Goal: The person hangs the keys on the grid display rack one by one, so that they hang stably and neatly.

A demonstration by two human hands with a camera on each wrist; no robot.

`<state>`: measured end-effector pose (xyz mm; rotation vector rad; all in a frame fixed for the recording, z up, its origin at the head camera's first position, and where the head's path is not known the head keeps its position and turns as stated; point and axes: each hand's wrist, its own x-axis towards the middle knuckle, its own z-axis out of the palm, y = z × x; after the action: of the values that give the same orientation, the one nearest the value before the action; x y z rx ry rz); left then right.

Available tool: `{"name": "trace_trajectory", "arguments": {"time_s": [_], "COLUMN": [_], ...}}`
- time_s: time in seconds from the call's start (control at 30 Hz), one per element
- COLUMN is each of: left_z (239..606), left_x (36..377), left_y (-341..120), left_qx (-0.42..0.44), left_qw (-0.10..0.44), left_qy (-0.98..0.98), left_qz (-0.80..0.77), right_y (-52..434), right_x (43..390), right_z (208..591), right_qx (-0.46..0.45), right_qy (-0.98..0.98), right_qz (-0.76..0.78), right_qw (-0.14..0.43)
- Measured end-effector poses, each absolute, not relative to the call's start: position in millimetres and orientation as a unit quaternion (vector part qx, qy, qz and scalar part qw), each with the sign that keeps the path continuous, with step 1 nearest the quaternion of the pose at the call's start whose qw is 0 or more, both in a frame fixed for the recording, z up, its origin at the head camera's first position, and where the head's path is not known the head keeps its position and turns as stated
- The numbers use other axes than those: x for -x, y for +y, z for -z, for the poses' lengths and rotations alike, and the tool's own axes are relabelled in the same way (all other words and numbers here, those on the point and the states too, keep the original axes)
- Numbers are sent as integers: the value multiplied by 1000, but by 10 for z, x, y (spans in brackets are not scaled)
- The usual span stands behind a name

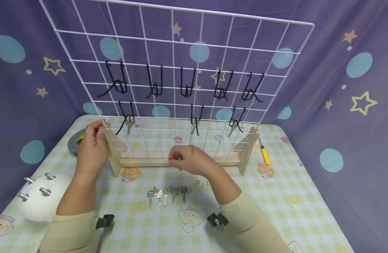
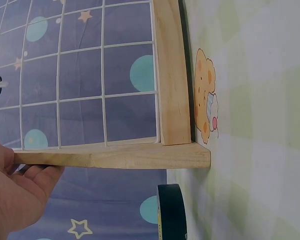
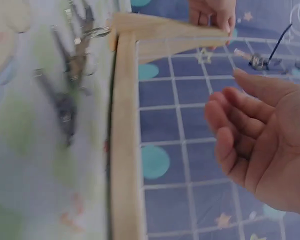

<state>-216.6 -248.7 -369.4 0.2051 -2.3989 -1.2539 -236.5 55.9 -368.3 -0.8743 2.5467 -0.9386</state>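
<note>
My left hand (image 1: 93,147) holds the top of the left wooden side support (image 1: 113,154) of a white wire grid rack (image 1: 178,103). In the left wrist view, its fingers lie along one face of that wood. My right hand (image 1: 192,160) hovers in front of the rack's wooden base bar (image 1: 143,161), fingers loosely curled with nothing in them, as the right wrist view also shows. Several loose keys (image 1: 165,196) lie in a row on the table, nearer than the bar. Black wire hooks (image 1: 186,88) hang on the grid in two rows. Each of three lower hooks carries a key (image 1: 129,125).
At the left stands a white rounded object (image 1: 43,200) with metal pegs. Behind my left hand sits a grey round dish (image 1: 73,143) with something yellow in it. A yellow-handled screwdriver (image 1: 265,156) lies right of the rack on the checked tablecloth (image 1: 295,218).
</note>
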Motion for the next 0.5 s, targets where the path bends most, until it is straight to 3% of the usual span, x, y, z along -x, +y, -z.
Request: {"name": "trace_trajectory", "arguments": {"time_s": [0.3, 0.5], "left_z": [3711, 3709], "left_x": [2172, 2173], "left_y": [-2494, -2498], "left_qx": [-78, -76], "left_qw": [213, 210], "left_qy": [-863, -866], "left_qz": [451, 447], "right_y": [717, 646], "right_x": [2301, 2240], "right_z": [4086, 4242], "right_qx": [267, 289], "right_qy": [919, 933], "right_qz": [176, 58], "right_qw": [231, 208]}}
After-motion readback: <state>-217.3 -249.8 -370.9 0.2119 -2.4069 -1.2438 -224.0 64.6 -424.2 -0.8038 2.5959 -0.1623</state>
